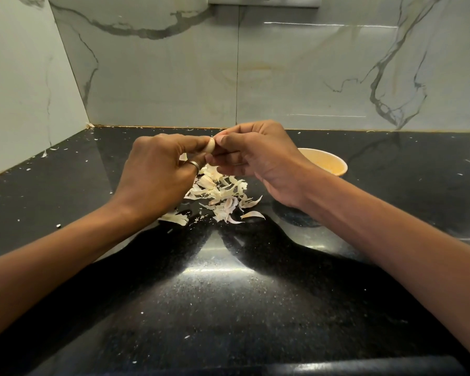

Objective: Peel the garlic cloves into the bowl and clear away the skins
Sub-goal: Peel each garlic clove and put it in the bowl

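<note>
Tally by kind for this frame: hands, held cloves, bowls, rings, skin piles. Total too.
Hands: 2 (left hand, right hand)
Garlic clove, pinched by both: 1
Bowl: 1
Ring: 1
Pile of skins: 1
Total: 6

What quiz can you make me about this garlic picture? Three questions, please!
1. True or false: the left hand and the right hand both pinch the garlic clove.
2. Which hand wears the ring? A) left B) right
3. Fill in: the skins lie on the black ____, left of the bowl.
Key: 1 true; 2 A; 3 counter.
</note>
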Demonstrator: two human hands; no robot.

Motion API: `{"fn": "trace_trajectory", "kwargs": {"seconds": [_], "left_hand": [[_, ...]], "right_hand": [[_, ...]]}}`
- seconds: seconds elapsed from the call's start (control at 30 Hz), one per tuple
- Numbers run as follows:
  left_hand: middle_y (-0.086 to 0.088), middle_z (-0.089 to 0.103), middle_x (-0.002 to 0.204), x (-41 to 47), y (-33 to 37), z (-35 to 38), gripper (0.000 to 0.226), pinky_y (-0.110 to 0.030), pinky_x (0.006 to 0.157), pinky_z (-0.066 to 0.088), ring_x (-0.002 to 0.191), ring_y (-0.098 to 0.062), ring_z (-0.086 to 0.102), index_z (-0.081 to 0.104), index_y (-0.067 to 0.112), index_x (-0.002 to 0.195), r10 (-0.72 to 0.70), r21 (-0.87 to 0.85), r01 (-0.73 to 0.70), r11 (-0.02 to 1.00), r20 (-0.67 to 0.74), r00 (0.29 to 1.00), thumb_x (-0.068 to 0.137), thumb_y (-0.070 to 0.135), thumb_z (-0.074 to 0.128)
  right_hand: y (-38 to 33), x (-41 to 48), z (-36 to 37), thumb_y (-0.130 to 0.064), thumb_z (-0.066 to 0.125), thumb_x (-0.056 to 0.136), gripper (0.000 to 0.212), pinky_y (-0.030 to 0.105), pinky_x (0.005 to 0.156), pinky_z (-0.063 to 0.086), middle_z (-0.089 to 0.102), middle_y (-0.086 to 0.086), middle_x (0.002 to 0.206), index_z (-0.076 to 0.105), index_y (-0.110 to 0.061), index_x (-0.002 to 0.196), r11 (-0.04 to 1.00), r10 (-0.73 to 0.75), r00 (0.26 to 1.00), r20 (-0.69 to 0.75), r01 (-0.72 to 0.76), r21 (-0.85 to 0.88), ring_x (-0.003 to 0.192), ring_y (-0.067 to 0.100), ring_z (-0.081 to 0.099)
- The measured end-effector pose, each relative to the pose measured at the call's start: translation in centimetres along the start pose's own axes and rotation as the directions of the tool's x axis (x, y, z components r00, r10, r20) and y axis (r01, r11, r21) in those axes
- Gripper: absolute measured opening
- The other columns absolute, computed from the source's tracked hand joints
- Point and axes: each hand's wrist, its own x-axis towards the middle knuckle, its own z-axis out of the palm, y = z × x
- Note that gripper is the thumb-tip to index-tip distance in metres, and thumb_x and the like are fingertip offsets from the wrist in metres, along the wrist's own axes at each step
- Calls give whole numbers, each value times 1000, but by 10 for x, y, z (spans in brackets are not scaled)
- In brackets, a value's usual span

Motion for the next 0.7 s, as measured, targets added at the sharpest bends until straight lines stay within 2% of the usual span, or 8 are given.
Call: {"fn": "trace_trajectory", "kwargs": {"seconds": [0.07,0.23,0.33,0.37,0.43,0.6,0.7], "left_hand": [[4,77,106,0,0,0,27,0,69,33,68,5,56,75,30,118,10,13,-10,1000,-3,1000,92,22,72],[1,76,109,0,0,-1,28,3,72,34,85,0,60,73,25,120,65,19,-65,998,-16,998,92,20,72],[0,75,110,1,0,-1,29,-11,77,48,92,2,63,73,21,120,111,-3,-111,994,-16,994,92,16,72],[0,75,111,1,0,-1,29,-17,80,50,95,4,62,73,20,120,126,-16,-127,992,-19,992,92,14,72],[1,74,112,1,0,-2,29,-21,84,51,100,5,59,73,17,120,156,-25,-156,987,-25,987,91,12,72],[12,66,112,1,-1,-1,28,-8,89,48,104,4,59,72,12,120,191,-21,-192,981,-16,981,92,10,72],[10,67,112,1,-1,1,27,-1,90,43,105,4,60,73,10,118,185,-19,-185,982,-6,983,92,12,73]], "right_hand": [[0,0,0,1,62,97,18,37,82,62,74,22,92,66,14,109,999,19,1000,17,-20,47,82,26,72],[2,3,-2,2,63,95,18,37,81,62,74,23,88,66,15,106,999,10,999,35,-11,41,78,25,72],[2,4,-3,2,63,95,15,36,80,63,75,25,90,67,15,102,1000,-28,999,40,27,7,77,26,73],[2,4,-4,2,63,95,17,36,80,63,75,27,93,67,16,104,999,-37,999,37,37,-5,77,26,73],[1,5,-5,2,63,95,21,35,79,63,75,29,97,66,19,106,998,-53,998,33,54,-34,79,27,73],[1,5,-7,2,62,94,19,35,80,64,76,27,94,68,18,103,996,-61,998,30,63,-65,84,29,74],[2,5,-6,3,63,93,15,34,78,64,76,23,87,69,16,98,996,-65,998,18,66,-65,76,24,75]]}}
